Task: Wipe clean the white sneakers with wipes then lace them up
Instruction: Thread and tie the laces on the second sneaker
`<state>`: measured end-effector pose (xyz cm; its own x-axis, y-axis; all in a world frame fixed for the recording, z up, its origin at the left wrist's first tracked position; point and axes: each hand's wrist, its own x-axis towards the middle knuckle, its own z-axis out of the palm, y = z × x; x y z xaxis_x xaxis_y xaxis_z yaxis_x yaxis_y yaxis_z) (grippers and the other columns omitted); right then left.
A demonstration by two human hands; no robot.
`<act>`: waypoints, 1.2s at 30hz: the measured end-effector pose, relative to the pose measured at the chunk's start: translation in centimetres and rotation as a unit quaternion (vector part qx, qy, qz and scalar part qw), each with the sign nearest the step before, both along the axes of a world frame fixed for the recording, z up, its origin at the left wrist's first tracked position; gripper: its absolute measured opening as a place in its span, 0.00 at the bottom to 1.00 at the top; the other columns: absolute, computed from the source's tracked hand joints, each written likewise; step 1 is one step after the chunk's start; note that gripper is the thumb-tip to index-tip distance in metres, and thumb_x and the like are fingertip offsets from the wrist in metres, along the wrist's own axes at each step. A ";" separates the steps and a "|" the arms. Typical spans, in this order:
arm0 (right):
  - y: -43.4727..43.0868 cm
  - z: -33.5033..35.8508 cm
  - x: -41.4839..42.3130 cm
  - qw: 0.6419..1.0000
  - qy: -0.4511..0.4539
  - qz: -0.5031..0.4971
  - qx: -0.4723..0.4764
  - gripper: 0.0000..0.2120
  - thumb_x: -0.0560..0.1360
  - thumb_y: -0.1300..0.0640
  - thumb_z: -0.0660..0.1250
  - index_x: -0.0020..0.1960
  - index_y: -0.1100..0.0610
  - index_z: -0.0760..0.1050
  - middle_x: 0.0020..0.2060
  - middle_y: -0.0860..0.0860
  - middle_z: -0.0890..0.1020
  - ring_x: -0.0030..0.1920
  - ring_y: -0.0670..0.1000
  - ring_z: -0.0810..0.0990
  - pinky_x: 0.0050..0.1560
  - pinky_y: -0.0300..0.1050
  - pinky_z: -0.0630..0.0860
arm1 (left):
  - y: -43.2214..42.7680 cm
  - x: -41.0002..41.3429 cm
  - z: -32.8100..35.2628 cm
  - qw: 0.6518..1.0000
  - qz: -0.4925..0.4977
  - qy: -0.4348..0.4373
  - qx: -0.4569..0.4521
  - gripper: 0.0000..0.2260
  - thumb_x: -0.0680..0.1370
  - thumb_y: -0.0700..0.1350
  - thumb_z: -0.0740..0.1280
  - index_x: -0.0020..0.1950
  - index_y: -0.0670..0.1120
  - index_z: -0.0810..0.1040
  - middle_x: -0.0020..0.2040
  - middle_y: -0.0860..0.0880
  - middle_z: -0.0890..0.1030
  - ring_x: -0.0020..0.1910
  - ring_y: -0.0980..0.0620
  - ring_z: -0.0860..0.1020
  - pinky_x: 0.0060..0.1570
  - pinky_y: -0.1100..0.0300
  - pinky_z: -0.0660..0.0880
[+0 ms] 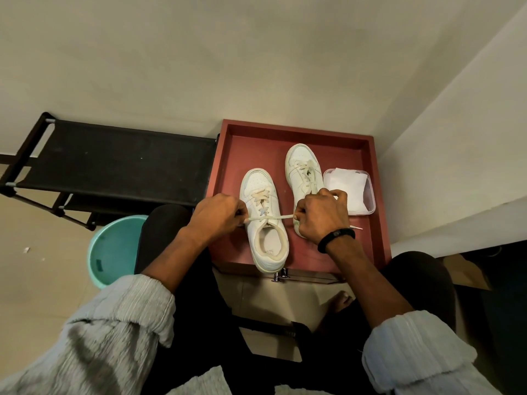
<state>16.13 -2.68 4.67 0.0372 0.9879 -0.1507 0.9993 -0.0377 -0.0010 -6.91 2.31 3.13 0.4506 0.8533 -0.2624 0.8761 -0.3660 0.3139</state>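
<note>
Two white sneakers stand on a red-brown tray-top table point(328, 138). The near sneaker point(263, 240) sits left of centre with its cream lace point(273, 218) stretched taut across its top eyelets. My left hand point(216, 216) pinches the lace's left end, and my right hand point(319, 215) pinches its right end. The far sneaker point(302, 166) lies behind my right hand, laced, its heel hidden by that hand. A clear plastic tub of white wipes point(349, 185) stands to its right.
A black fabric shoe rack point(114, 163) stands left of the table. A teal plastic bucket point(114, 249) sits on the floor by my left knee. Walls close in at the back and right. A lace tip point(356, 228) lies on the tray near my right wrist.
</note>
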 end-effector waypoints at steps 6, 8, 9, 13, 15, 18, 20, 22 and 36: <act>-0.2 0.3 -0.2 1.000 -0.006 0.003 -0.006 0.09 0.75 0.49 0.62 0.46 0.46 0.82 0.45 0.44 0.83 0.55 0.50 0.76 0.64 0.54 0.60 | 0.0 0.1 0.1 1.000 -0.014 0.015 0.008 0.08 0.79 0.53 0.70 0.55 0.54 0.84 0.47 0.54 0.85 0.44 0.54 0.81 0.48 0.52 0.82; -0.2 0.5 -0.1 1.000 -0.002 0.006 -0.009 0.09 0.75 0.50 0.63 0.46 0.46 0.82 0.45 0.44 0.83 0.55 0.50 0.76 0.65 0.54 0.60 | -0.1 0.1 0.1 1.000 -0.007 0.013 -0.001 0.07 0.79 0.52 0.70 0.55 0.52 0.83 0.47 0.54 0.85 0.43 0.53 0.81 0.48 0.52 0.81; -0.2 0.5 0.1 1.000 0.004 0.013 -0.014 0.08 0.76 0.50 0.63 0.47 0.46 0.81 0.45 0.44 0.83 0.56 0.50 0.76 0.65 0.55 0.59 | -0.1 0.0 0.1 1.000 -0.003 0.007 -0.015 0.07 0.80 0.51 0.69 0.55 0.52 0.83 0.47 0.53 0.85 0.43 0.53 0.81 0.48 0.53 0.81; -0.4 1.1 0.7 0.997 0.057 0.030 -0.048 0.07 0.78 0.52 0.63 0.49 0.47 0.80 0.45 0.44 0.82 0.57 0.49 0.75 0.67 0.56 0.56 | -0.1 -0.4 0.0 0.994 -0.007 -0.037 -0.102 0.07 0.81 0.47 0.69 0.56 0.47 0.83 0.45 0.54 0.81 0.43 0.56 0.79 0.42 0.63 0.74; -0.5 1.3 0.2 0.997 0.058 0.038 -0.044 0.06 0.78 0.51 0.63 0.49 0.47 0.78 0.45 0.45 0.82 0.56 0.49 0.76 0.67 0.56 0.56 | -0.2 -0.2 0.4 0.991 -0.015 -0.046 -0.129 0.09 0.81 0.47 0.69 0.56 0.46 0.84 0.45 0.55 0.80 0.40 0.58 0.77 0.43 0.66 0.72; -0.6 1.5 -0.6 0.993 0.091 0.037 -0.062 0.06 0.79 0.50 0.61 0.48 0.47 0.77 0.45 0.46 0.82 0.54 0.50 0.77 0.63 0.54 0.57 | -0.1 0.0 1.4 0.989 -0.014 -0.055 -0.134 0.09 0.80 0.48 0.69 0.56 0.46 0.84 0.47 0.53 0.83 0.41 0.58 0.78 0.46 0.63 0.75; -0.8 1.6 -0.8 0.984 0.137 0.036 -0.108 0.06 0.79 0.50 0.62 0.48 0.48 0.78 0.44 0.45 0.83 0.52 0.50 0.78 0.62 0.53 0.59 | 0.0 -0.2 2.0 0.987 -0.006 -0.078 -0.138 0.05 0.80 0.48 0.70 0.53 0.48 0.83 0.44 0.55 0.83 0.39 0.60 0.78 0.41 0.66 0.72; -1.0 1.8 -0.9 0.973 0.163 0.047 -0.157 0.06 0.79 0.50 0.64 0.49 0.49 0.80 0.39 0.42 0.82 0.52 0.49 0.78 0.62 0.52 0.60 | 0.1 -0.3 2.5 0.983 0.013 -0.120 -0.136 0.04 0.80 0.47 0.70 0.51 0.49 0.83 0.42 0.57 0.82 0.39 0.61 0.79 0.39 0.68 0.71; 0.3 -1.8 -1.7 0.843 0.506 -0.177 0.054 0.04 0.76 0.56 0.70 0.46 0.53 0.84 0.37 0.45 0.86 0.42 0.49 0.85 0.50 0.57 0.82 | -1.7 2.9 1.3 0.785 0.263 -0.468 -0.310 0.09 0.83 0.43 0.64 0.55 0.40 0.81 0.43 0.51 0.87 0.43 0.56 0.83 0.48 0.55 0.78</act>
